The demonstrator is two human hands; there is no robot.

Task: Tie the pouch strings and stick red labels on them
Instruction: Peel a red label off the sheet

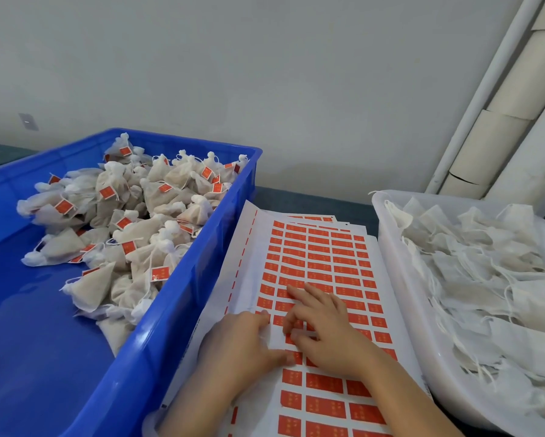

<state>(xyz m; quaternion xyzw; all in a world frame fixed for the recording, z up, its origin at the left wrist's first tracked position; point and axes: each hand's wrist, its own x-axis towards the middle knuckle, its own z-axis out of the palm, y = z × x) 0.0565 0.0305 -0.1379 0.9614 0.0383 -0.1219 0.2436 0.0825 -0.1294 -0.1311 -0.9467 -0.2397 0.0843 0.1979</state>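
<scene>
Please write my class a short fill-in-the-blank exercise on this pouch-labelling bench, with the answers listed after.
1. The labelled pouches lie in the ____ crate.
2. The left hand and right hand both rest on a sheet of ____ labels.
3. The unlabelled pouches fill the white bin on the person's ____ side.

Answers: blue; red; right.

Both hands lie on a sheet of red labels (315,257) on the table (296,197). The left hand (242,345) presses it flat, and the right hand (327,332) has fingertips at one label. Left, a blue crate (170,310) holds tied, labelled pouches (132,222). Right, a white tub (400,279) holds untied pouches (485,269).
</scene>
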